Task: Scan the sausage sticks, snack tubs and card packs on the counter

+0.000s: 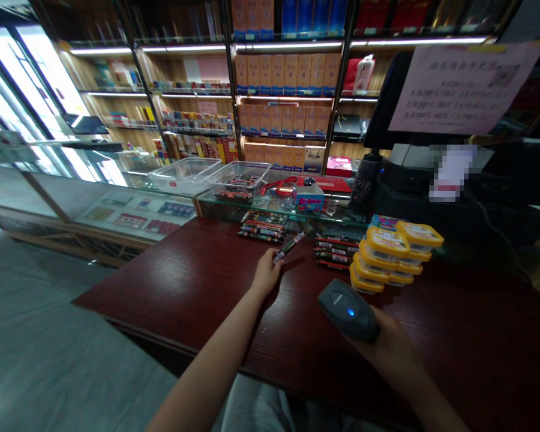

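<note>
Pinched in my left hand [266, 273] is a slim dark packaged stick [290, 247] with a pale printed label, held just above the wooden counter. My right hand [389, 345] is wrapped around a dark grey barcode scanner [347, 309] with a blue light glowing on top. Beyond my left hand lies a pile of similar slim packs [263, 225]. A second pile of the slim packs [336, 251] lies to the right, near the scanner. Beside it stand stacked yellow-lidded tubs [382, 258].
The dark red wooden counter [171, 288] ends at a front edge near my lap. Clear plastic bins [240, 174] and a small blue-pink box [309, 197] stand on the glass ledge behind. A monitor bearing a paper sign [461, 90] rises at right; stocked shelves line the wall.
</note>
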Demonstrator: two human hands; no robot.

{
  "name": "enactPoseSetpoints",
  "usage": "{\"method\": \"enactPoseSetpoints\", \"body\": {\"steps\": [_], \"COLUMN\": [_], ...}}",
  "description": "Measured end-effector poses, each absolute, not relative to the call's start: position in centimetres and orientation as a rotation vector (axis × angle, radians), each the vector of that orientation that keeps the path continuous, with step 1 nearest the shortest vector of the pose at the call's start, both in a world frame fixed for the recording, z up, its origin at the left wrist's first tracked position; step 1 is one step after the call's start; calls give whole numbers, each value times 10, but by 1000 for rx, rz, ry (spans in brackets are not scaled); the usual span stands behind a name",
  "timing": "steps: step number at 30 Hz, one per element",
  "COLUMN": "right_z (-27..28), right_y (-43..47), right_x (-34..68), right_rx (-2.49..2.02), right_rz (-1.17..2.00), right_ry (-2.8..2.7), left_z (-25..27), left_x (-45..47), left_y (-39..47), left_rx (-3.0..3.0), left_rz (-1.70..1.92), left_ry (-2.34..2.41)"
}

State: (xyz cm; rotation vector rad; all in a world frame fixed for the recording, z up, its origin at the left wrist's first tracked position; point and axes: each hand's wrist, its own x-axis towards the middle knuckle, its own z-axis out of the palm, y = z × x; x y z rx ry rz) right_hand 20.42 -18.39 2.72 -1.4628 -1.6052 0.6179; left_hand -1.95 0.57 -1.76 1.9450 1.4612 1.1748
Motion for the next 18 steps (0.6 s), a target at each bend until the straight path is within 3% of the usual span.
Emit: {"method": "enactPoseSetpoints", "body": {"steps": [10, 18], "right_z": [48, 47], "right_y": [-183, -183], "right_x": [190, 191], "right_rx": [-1406, -1422], "right_rz": [818, 747], "right_ry": [-1631, -1665], "left_z": [-23, -19], "left_x": [-17, -17], "left_y": [3, 2], "left_rx": [2016, 1996], "left_rz": [1254, 1213], "left_ry": [1389, 1425]}}
